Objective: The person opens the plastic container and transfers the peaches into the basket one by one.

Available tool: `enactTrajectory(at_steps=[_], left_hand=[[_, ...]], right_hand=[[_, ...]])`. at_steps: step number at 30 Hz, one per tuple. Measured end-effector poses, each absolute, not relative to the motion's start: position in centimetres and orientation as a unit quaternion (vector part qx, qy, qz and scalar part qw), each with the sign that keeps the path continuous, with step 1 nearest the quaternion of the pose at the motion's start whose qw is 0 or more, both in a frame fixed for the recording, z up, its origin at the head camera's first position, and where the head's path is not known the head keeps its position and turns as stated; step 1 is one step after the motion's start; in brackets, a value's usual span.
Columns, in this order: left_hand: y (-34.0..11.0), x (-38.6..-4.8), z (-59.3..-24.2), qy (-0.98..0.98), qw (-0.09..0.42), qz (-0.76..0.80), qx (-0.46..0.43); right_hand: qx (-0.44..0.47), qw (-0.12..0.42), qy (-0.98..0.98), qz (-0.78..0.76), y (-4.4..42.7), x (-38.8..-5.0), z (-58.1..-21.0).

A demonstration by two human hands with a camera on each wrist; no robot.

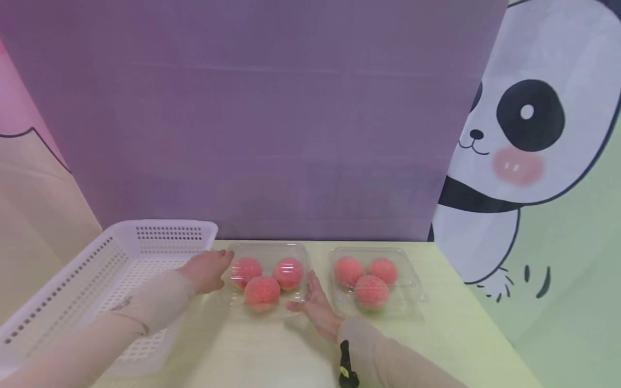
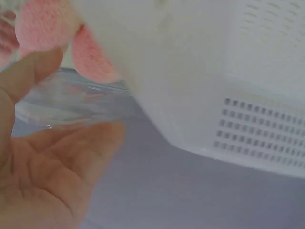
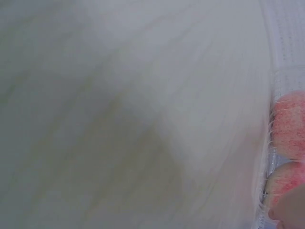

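Note:
A clear plastic box (image 1: 269, 249) with three pink peaches, one of them a peach (image 1: 262, 293) at the front, stands mid-table. My left hand (image 1: 206, 269) is at the box's left side, its thumb spread from the fingers in the left wrist view, where peaches (image 2: 45, 24) show beyond the thumb. At the right side of the same box is my right hand (image 1: 320, 312), thumb and fingers apart. Whether either hand touches the plastic, I cannot tell. In the right wrist view, only a bit of the right hand (image 3: 290, 210) shows beside the peaches (image 3: 290, 124).
To the left stands a white perforated basket (image 1: 167, 222), under my left forearm. A second clear box (image 1: 405, 307) with three peaches sits to the right of my right hand. Behind the pale table (image 1: 242, 355) hangs a purple cloth (image 1: 271, 134).

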State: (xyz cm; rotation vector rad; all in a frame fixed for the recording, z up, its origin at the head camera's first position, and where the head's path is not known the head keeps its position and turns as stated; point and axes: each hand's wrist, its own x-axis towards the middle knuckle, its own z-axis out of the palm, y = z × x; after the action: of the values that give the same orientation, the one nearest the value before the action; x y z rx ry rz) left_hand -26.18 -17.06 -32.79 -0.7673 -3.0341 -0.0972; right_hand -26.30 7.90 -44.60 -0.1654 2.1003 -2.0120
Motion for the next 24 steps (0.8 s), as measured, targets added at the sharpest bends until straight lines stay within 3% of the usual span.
enactTrajectory(at_steps=[13,24], left_hand=[[-18.4,-30.0,-31.2,-0.955,0.023,-0.167,-0.245],[-18.6,-35.0,-30.0,-0.917,-0.041,-0.393,-0.054]], right_hand=[[-0.059,0.115,0.723,-0.679,8.2,-26.6,-44.8],[-0.054,0.113,0.729,-0.673,8.0,-26.2,-44.5]])
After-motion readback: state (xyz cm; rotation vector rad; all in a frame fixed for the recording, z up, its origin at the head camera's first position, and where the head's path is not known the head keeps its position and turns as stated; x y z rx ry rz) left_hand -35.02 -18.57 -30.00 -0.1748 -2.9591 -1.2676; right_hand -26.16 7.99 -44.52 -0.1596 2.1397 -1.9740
